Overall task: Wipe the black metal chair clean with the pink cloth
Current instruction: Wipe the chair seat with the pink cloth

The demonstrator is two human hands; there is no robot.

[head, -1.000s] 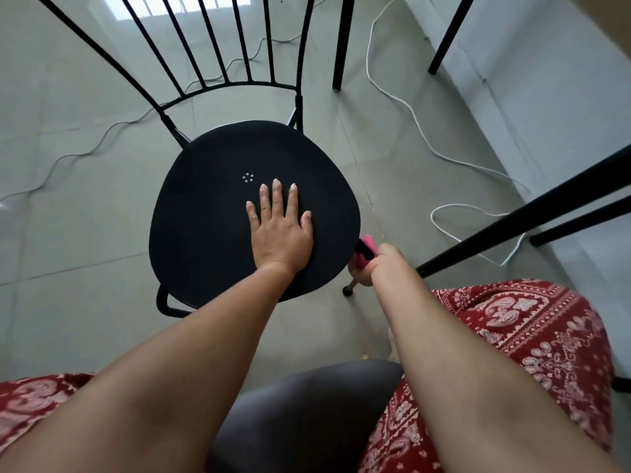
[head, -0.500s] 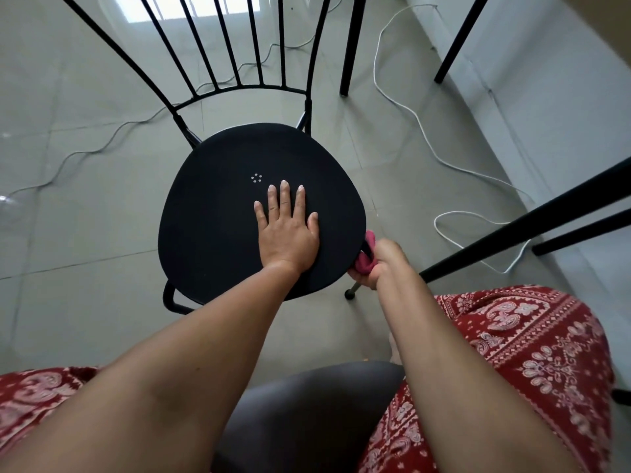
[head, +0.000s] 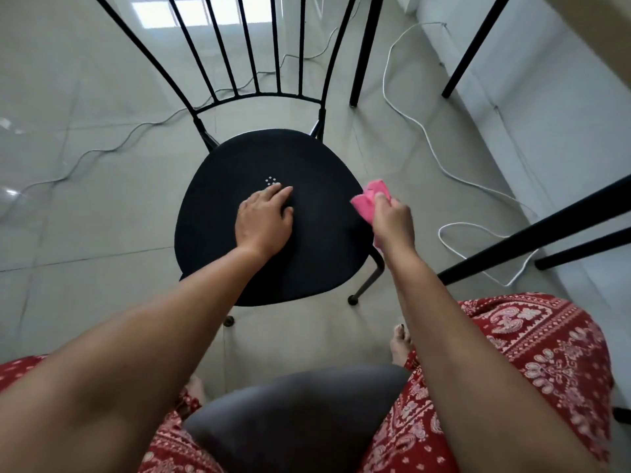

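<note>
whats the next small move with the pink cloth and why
Probably lower the pink cloth onto the chair seat and sweep across: the right hand holds it bunched at the seat's right edge, while the left hand rests flat, steadying the chair.

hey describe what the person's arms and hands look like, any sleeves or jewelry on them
Both forearms are bare up to the frame edge: no sleeves, watch or bracelets visible. The left hand and right hand wear no gloves, and no rings can be made out.
</note>
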